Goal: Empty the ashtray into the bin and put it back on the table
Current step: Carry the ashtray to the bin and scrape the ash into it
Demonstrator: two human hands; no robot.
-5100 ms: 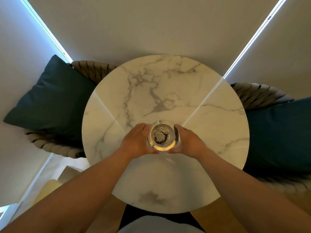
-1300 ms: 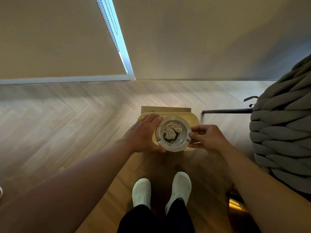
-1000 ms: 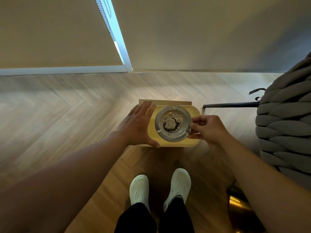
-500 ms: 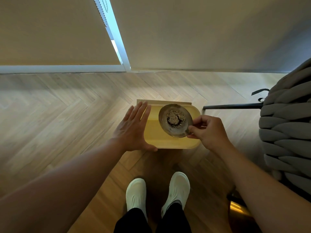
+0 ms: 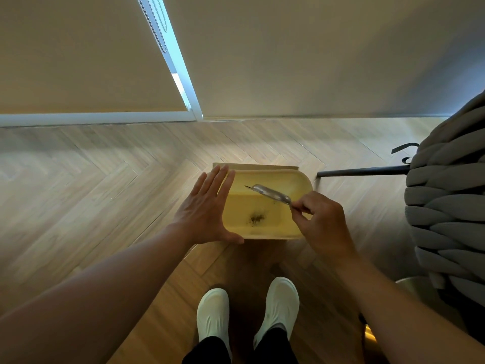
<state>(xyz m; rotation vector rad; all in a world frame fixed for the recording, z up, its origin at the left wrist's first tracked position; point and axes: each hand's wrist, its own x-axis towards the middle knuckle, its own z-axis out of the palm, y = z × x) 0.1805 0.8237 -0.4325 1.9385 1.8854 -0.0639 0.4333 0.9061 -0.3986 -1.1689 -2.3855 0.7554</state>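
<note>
A yellow open bin stands on the wooden floor in front of my feet. Over it my right hand pinches the rim of the round glass ashtray, which is tipped steeply on edge toward the left, so I see it almost side-on. A small dark heap of ash lies on the bin's bottom. My left hand is flat and spread at the bin's left edge, its thumb by the near left corner, holding nothing.
A grey chunky-knit chair fills the right side, with a dark metal leg reaching toward the bin. Blinds and a white window frame run along the far wall. My white shoes stand just behind the bin.
My right hand has tilted the ashtray from nearly level to almost on edge, and the ash has dropped into the bin. My left hand let go earlier and stays beside the bin.
</note>
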